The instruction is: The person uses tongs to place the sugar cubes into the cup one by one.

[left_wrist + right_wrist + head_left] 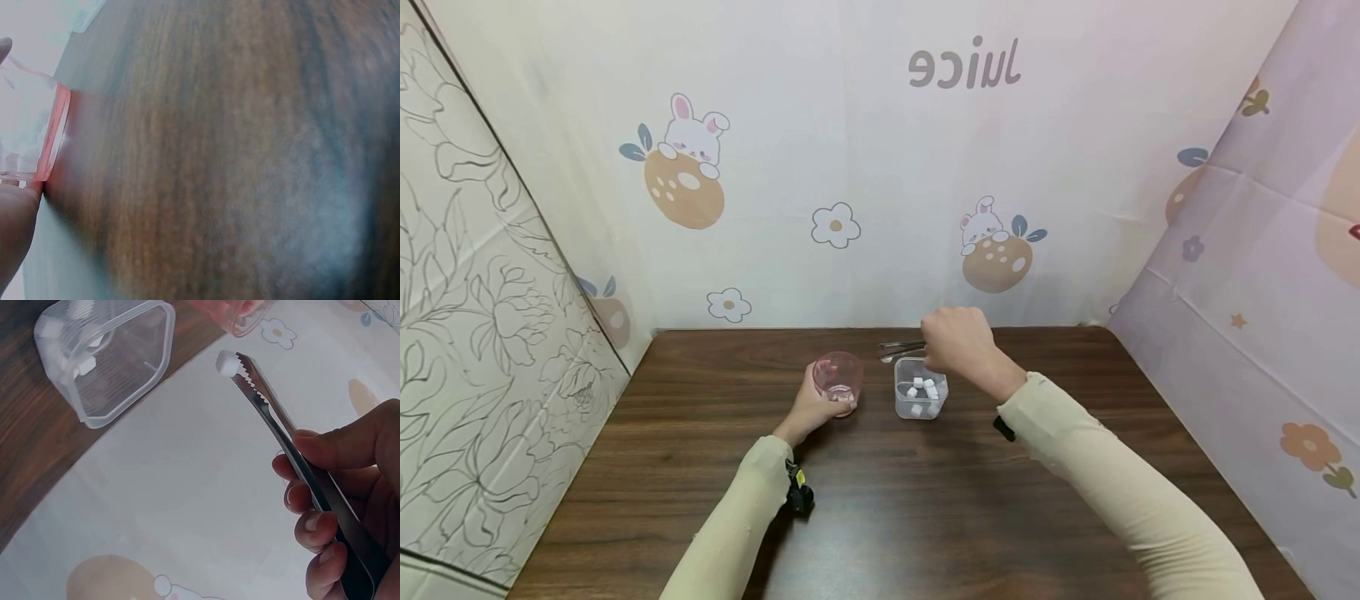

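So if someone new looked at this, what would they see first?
Probably the backwards word "Juice" high on the back wall, with a printed bunny peeking over a fruit lower down to its left. Then the toothed metal tongs in the right hand, with a white cube at their tip, near a clear plastic box of more cubes. The see-through pink cup in the left hand might catch the eye too.

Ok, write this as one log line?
left hand: holds pink cup | right hand: grips tongs | tongs: hold white cube | clear box: more cubes
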{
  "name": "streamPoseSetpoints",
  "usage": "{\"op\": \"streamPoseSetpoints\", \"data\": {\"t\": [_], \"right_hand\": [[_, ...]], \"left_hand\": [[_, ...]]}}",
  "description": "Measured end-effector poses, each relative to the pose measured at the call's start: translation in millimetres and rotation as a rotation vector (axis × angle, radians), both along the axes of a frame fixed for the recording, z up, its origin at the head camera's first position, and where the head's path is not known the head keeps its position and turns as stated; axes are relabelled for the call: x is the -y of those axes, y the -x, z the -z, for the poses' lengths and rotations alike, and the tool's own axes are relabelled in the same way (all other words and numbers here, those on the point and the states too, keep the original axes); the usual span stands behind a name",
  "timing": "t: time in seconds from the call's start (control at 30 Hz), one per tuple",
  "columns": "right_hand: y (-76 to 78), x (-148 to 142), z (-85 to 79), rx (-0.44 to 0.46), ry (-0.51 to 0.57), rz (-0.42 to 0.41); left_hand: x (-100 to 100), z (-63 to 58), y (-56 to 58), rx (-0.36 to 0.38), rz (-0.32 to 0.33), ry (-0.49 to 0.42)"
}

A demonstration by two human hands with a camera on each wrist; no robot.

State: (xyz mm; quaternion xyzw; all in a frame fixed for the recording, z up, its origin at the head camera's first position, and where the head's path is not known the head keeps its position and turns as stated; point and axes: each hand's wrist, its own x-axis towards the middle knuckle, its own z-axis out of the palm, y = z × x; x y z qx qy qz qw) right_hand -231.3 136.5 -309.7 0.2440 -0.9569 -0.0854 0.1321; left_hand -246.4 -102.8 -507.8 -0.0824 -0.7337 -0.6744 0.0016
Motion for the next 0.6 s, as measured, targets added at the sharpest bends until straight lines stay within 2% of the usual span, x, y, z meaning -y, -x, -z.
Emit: {"op": "streamPoseSetpoints", "data": {"t": [0.03,0.17,0.4,0.53,0.6], "right_hand": [[-0.8,1,-0.6,-0.010,0.004,-0.011],[-3.9,8,-2.9,-0.042,0.017,-0.049],[-5.1,23,0.0,-0.021,0.004,-0.072],[-5.4,33,3.7,-0.024,0.012,-0.101],[-6.0,38,5.9,-0.026,0.007,-0.112]], "left_hand": [[0,3.5,2.1,0.002,-0.005,0.001],[0,3.9,3.3,-0.001,-0.007,0.004],[0,7.2,3.6,-0.019,-0.001,-0.002],[1,3.2,2.3,-0.013,0.018,-0.014],[2,-4.1,-1.2,-0.009,0.034,-0.016]]}}
